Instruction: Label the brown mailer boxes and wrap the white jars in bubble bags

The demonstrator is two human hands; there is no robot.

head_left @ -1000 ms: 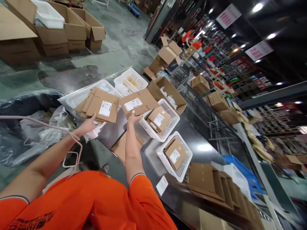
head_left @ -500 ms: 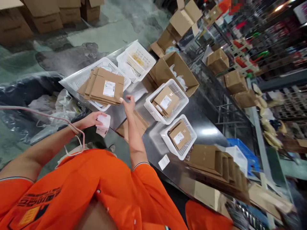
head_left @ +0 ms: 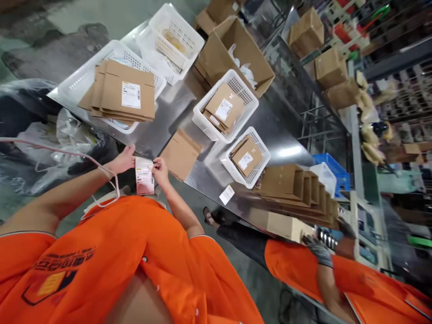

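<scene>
In front of my body, close to the steel table's edge, a printed paper label (head_left: 144, 179) is held between both hands. My left hand (head_left: 124, 159) is closed at the label's upper left edge. My right hand (head_left: 159, 170) pinches its upper right edge. Just beyond the right hand, a folded flat cardboard carton (head_left: 180, 155) lies on the table. Farther off, a stack of flat cartons (head_left: 111, 90) with a white label on top rests across a white basket (head_left: 78, 86).
Two white baskets (head_left: 252, 101) (head_left: 266, 155) hold labelled cartons. A loose label (head_left: 227, 195) lies on the steel table (head_left: 209, 177). Black bin bags (head_left: 30, 103) stand at left. A gloved co-worker (head_left: 319, 252) is at right, beside stacked cartons (head_left: 280, 182).
My right hand has come back from beside the carton stack to the label. The label now stretches between both hands. The view has shifted, and the co-worker at right shows more.
</scene>
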